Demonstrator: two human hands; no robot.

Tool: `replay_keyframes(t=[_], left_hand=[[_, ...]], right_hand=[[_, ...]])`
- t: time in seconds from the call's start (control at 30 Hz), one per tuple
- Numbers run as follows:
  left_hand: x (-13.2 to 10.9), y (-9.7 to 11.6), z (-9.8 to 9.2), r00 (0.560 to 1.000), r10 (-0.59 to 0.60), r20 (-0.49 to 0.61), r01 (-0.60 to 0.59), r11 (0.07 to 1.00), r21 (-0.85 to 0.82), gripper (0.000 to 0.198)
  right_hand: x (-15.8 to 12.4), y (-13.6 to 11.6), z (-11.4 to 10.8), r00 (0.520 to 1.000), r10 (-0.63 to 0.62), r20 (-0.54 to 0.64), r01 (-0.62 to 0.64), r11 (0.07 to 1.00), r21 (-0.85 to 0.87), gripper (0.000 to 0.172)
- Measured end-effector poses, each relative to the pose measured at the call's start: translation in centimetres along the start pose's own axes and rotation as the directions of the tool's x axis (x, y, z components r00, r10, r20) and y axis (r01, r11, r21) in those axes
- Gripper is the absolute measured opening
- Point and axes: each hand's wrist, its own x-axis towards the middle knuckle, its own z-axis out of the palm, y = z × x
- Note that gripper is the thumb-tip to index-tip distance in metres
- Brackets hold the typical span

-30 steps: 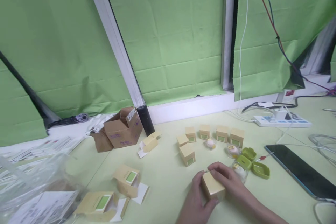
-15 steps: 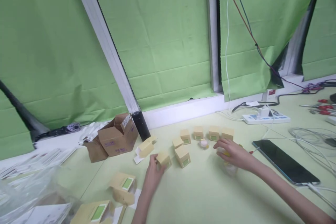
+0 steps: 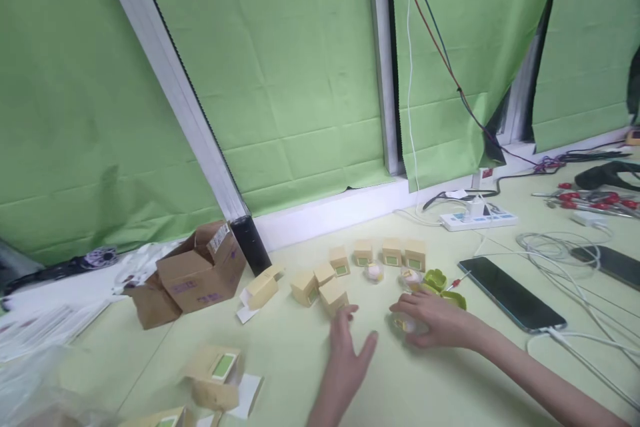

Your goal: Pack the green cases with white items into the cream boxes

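Observation:
My left hand (image 3: 347, 360) is over the table with thumb and fingers apart, its fingertips just in front of a small tan box (image 3: 333, 295). Facing it, my right hand (image 3: 440, 319) has its fingers curled around a small clear-wrapped item with a yellow part (image 3: 404, 325). Two similar round wrapped items, one (image 3: 373, 271) and another (image 3: 411, 277), lie behind the hands. Beside the right hand is a green flower-shaped piece (image 3: 435, 279). More small tan boxes with green labels stand in a curved row, among them one at its left end (image 3: 305, 289).
An open brown carton (image 3: 203, 273) and a black cylinder (image 3: 251, 245) stand at the back left. Partly folded tan boxes (image 3: 215, 377) lie front left. On the right are a phone (image 3: 511, 293), a power strip (image 3: 479, 218), cables and red-handled tools (image 3: 595, 200).
My left hand has let go of a tan box, which now stands at the row's left end, and moved right. My right hand has come lower, onto the wrapped item. The view has shifted right.

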Motion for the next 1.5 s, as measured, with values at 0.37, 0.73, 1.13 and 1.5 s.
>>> replay_keyframes(t=[0.37,0.73,1.13,1.5], left_hand=[[-1.3,3.3,-0.5,0.944,0.302,0.131,-0.320,0.936,0.146,0.052],[-1.1,1.8,-0.5,0.979,0.133,-0.154,-0.143,0.988,-0.052,0.051],[-1.4,-1.0,0.7,0.987,-0.068,-0.144,0.059,0.996,-0.066,0.053],[-2.2,3.6,1.7,0.966,-0.195,0.171,0.219,0.257,-0.941,0.039]], right_hand=[[1.1,-2.7,7.6,0.984,0.138,0.113,-0.169,0.519,0.838,0.040],[-0.5,-3.5,5.3,0.957,0.283,0.066,-0.220,0.556,0.802,0.022],[-6.8,4.9,-3.5,0.868,0.386,-0.313,-0.487,0.784,-0.385,0.025],[0.7,-5.9,2.5,0.994,0.087,-0.064,-0.038,0.834,0.551,0.043]])
